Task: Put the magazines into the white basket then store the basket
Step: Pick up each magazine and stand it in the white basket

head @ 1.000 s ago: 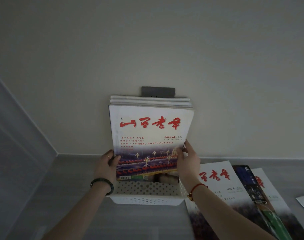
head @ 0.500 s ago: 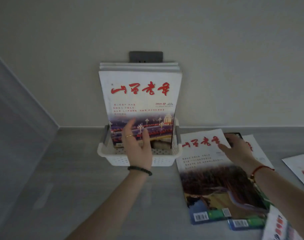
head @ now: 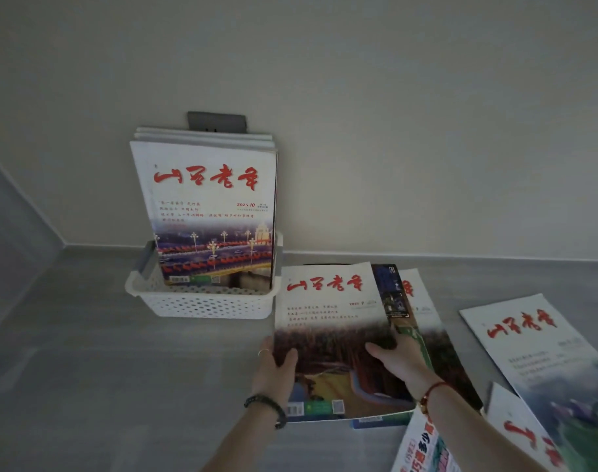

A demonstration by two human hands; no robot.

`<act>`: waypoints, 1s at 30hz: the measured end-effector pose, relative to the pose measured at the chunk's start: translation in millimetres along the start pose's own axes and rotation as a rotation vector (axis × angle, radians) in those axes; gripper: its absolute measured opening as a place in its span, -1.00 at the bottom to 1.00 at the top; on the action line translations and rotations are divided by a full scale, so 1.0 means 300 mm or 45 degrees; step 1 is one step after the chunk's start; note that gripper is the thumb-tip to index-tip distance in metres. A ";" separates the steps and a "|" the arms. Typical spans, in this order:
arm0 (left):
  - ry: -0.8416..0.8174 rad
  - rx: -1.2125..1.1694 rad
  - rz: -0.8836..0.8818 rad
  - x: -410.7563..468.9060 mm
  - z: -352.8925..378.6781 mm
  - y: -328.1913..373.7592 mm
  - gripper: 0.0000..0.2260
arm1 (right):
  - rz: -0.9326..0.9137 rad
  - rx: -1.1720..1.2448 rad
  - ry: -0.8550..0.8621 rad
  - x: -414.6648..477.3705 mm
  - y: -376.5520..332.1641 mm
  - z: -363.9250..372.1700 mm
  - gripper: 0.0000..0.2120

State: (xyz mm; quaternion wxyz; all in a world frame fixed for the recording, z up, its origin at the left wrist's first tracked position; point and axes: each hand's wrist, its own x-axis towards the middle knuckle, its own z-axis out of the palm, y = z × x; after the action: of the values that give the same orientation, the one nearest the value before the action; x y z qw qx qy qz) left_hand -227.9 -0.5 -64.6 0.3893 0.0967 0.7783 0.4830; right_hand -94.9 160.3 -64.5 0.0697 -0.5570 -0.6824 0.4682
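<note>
A white perforated basket (head: pixel 202 306) stands on the grey floor against the wall, with several magazines (head: pixel 209 206) upright in it, leaning back on the wall. To its right lies a magazine with red title characters (head: pixel 328 321) on top of a small stack. My left hand (head: pixel 273 373) grips its left edge, thumb on the cover. My right hand (head: pixel 399 362) holds its right edge, thumb on the cover and fingers tucked under it.
More magazines lie on the floor at the right: a dark one and another beneath the held one (head: pixel 423 315), one farther right (head: pixel 535 345), and two near the bottom right corner (head: pixel 423 447). A dark wall socket (head: pixel 216 121) sits behind the basket.
My left hand left the magazines in the basket and came to the top floor magazine's left edge. My right hand slid from its top corner down to its right edge.
</note>
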 end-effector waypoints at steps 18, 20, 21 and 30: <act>0.061 -0.278 0.440 -0.140 -0.093 0.412 -0.86 | -0.772 0.268 0.190 -0.169 -0.268 -0.362 -0.82; 0.179 -0.224 0.546 -0.130 -0.203 0.473 -0.87 | -0.875 0.296 0.182 -0.173 -0.388 -0.324 -0.88; 0.253 -0.203 0.578 -0.124 -0.261 0.502 -0.85 | -0.913 0.287 0.176 -0.176 -0.451 -0.299 -0.90; 0.567 -0.251 0.707 -0.004 -0.722 0.627 -0.85 | -0.939 0.263 0.171 -0.143 -0.852 -0.002 -0.86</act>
State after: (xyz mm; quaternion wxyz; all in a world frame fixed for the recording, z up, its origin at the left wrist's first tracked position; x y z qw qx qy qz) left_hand -420.9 -50.8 141.3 0.0719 0.1588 0.7378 0.6522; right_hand -256.4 140.2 137.2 0.3335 -0.2935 -0.7801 0.4405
